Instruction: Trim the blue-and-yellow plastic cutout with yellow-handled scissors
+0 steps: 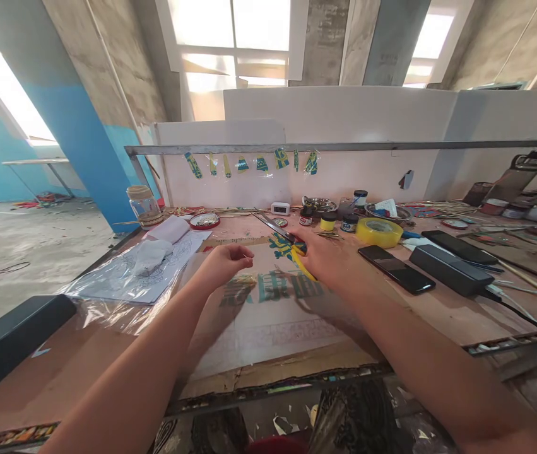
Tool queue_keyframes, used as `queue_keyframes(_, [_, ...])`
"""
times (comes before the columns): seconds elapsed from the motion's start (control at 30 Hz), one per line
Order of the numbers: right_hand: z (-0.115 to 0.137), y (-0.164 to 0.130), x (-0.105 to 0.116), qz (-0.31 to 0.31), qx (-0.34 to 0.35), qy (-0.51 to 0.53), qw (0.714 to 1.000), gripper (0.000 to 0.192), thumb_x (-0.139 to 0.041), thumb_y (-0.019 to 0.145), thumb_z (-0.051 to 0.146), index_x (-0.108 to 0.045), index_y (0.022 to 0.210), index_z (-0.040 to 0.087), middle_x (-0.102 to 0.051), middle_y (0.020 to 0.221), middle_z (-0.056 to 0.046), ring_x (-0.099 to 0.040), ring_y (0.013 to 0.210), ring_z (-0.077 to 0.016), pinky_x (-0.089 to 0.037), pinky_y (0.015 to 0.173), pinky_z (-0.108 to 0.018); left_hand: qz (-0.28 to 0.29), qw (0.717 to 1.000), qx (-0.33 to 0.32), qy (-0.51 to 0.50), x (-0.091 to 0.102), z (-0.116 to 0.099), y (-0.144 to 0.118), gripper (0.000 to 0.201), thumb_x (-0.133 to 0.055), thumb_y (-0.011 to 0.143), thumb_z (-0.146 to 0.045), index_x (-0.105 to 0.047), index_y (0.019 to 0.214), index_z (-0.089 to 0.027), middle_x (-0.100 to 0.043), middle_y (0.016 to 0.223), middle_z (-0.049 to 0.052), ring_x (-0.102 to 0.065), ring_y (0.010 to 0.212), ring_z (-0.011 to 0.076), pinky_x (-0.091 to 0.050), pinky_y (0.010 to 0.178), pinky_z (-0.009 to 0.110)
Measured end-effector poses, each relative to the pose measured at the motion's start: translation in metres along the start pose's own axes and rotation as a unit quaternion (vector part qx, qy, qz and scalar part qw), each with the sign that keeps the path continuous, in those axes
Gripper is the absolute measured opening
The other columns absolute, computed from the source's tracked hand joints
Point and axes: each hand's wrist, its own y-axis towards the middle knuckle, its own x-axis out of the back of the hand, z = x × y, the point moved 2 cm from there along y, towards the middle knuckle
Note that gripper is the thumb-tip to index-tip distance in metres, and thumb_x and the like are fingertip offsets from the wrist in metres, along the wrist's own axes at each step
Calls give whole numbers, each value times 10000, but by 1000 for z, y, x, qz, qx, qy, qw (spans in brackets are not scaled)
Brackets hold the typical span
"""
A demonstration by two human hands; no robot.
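Observation:
My right hand (320, 255) grips a pair of scissors (272, 227) with yellow handles, its blades pointing away and to the left. Fingers curled together, my left hand (228, 265) hovers over the work surface; what it pinches, if anything, is too small or see-through to make out. Between the hands and just beyond them shows a green and yellow painted cut-out shape (278, 244). Below lies a pale sheet (259, 340) under a clear layer, with large green characters (272, 287) that my right hand and forearm partly cover.
Painted pieces (261, 164) in clear film hang from a metal bar. At right are a tape roll (379, 232), a phone (395, 270) and a black power adapter (450, 270). Paint jars (327, 222) stand behind. Papers (154, 265) and a glass jar (144, 207) are at left.

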Motion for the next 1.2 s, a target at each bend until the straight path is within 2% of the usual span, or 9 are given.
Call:
queue_keyframes(0.13, [0,0,0,10,-1,-3,1000,453,-605,866,244,-665,1314,281,-778,1101,-52,-715,908,-261,-542,814,-351,2,1000,6,2,2,0,-1,307,-733,689,-410,-693,902,-192,-740,780,26,-703,799,204,-510,792,334])
queue_keyframes(0.2, [2,0,2,16,6,-2,1000,464,-611,866,234,-658,1325,284,-755,1190,-47,-711,965,-263,-539,838,-351,7,1000,5,11,2,-1,-2,465,-738,681,-390,-683,1097,-190,-724,738,-4,-697,782,202,-497,771,327])
queue_keyframes(0.27, [3,0,4,22,12,1,1000,463,-609,871,229,-657,1328,282,-741,1228,-44,-705,1000,-262,-536,855,-348,20,999,2,29,2,-3,-3,706,-734,683,-362,-565,1348,-193,-722,725,-30,-699,786,204,-486,754,319])
queue_keyframes(0.33, [4,0,6,24,13,-5,1000,471,-604,866,210,-658,1329,276,-751,1202,-50,-706,994,-261,-536,855,-347,22,998,3,60,2,-5,-4,766,-718,697,-363,-500,1413,-196,-750,765,-23,-713,819,213,-488,748,316])
queue_keyframes(0.47, [4,-1,6,18,11,-16,1000,495,-602,849,196,-654,1334,278,-756,1183,-56,-709,957,-264,-541,839,-358,13,993,8,121,2,-3,-2,274,-691,696,-397,-716,905,-222,-784,795,18,-728,825,238,-498,755,328])
queue_keyframes(0.57, [3,-1,5,11,11,-13,1000,480,-602,853,219,-658,1324,289,-761,1162,-50,-712,931,-266,-547,827,-366,6,989,-3,148,2,0,0,160,-671,689,-396,-707,694,-241,-768,728,13,-708,770,241,-485,729,334])
queue_keyframes(0.77, [4,-2,5,9,-11,-15,1000,463,-616,860,249,-664,1318,298,-771,1127,-56,-727,886,-278,-550,796,-368,4,981,-19,195,-4,5,1,229,-712,660,-483,-740,631,-258,-739,695,27,-651,713,238,-416,632,318])
queue_keyframes(0.97, [8,-3,8,8,-6,-24,1000,432,-610,879,266,-672,1305,308,-777,1104,-47,-730,895,-281,-543,812,-364,23,977,-1,214,-14,23,8,197,-736,603,-432,-726,671,-248,-680,629,4,-590,595,190,-368,542,273])
queue_keyframes(1.2, [-3,1,-2,-7,-20,39,999,445,-643,852,286,-677,1295,260,-776,1061,-80,-717,917,-277,-547,822,-359,67,969,5,236,-6,26,9,174,-723,634,-422,-763,678,-258,-735,679,26,-643,627,209,-396,566,282])
